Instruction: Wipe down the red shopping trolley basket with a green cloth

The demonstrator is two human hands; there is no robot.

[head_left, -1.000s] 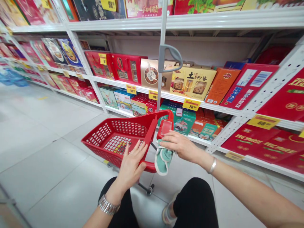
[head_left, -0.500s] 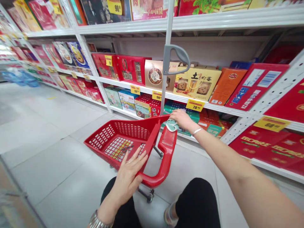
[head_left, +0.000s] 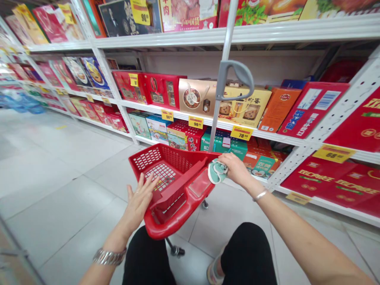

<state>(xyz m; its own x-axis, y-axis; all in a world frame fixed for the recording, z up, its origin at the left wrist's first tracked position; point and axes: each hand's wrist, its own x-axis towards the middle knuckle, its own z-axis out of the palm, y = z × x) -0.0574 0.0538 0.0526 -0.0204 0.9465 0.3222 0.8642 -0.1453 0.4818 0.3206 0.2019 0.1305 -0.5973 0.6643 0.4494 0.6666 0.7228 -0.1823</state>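
Observation:
A red plastic shopping cart (head_left: 196, 186) with a slotted basket stands in front of my knees, turned at an angle. My left hand (head_left: 137, 206) is open, its fingers spread over the basket's near left side; whether it touches the rim I cannot tell. At the handle's right end, my right hand (head_left: 233, 168) has its fingers closed on a folded teal and white cloth (head_left: 217, 172). The cloth lies against the cart's red handle. Behind it rises a metal pole (head_left: 219, 118) with a grey hook-shaped grip (head_left: 236, 81).
White shelving (head_left: 190, 114) runs along the far side, stacked with boxed goods and yellow price tags (head_left: 242, 132). Red boxes (head_left: 329, 178) fill the lower right shelf. Grey tiled floor (head_left: 80, 206) stretches to the left. A caster wheel (head_left: 177, 251) is close to my left knee.
The cart has swung round, its handle now slanting down to the left. My left hand has moved left and spread its fingers. My right hand stays at the cloth, slightly lower and further right.

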